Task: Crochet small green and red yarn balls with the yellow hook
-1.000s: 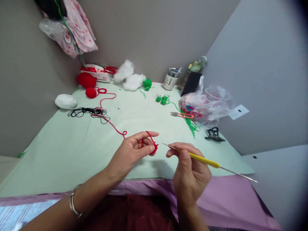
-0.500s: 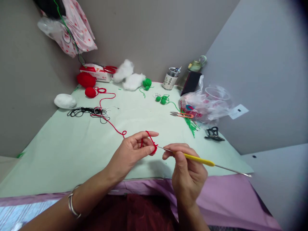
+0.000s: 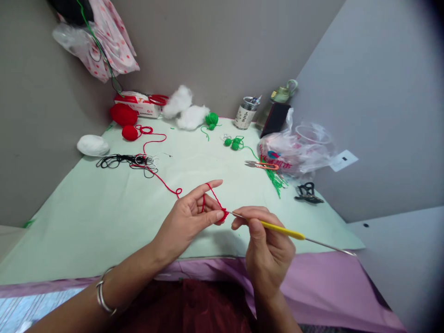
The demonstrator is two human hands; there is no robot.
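My left hand [image 3: 194,210] pinches a small red crochet piece [image 3: 222,216] between thumb and fingers. Red yarn [image 3: 215,196] runs taut from the piece up over my raised index finger. My right hand [image 3: 265,245] is closed around the yellow handle of a crochet hook [image 3: 284,230], held like a pen. The hook's thin metal tip meets the edge of the red piece; whether it sits inside a stitch is too small to tell. Its other metal end points to the lower right. The yarn trails back over the table to a red yarn ball [image 3: 130,133].
Thread snips [image 3: 262,165], green crocheted bits [image 3: 235,143] and a black hair claw [image 3: 308,193] lie to the right, near a plastic bag [image 3: 294,150]. At the back stand a pen holder [image 3: 244,115] and white stuffing [image 3: 192,117]. Black cord [image 3: 121,160] lies at left.
My left index finger has lifted, drawing the yarn straighter. My right hand and the hook have shifted slightly left, toward the red piece.
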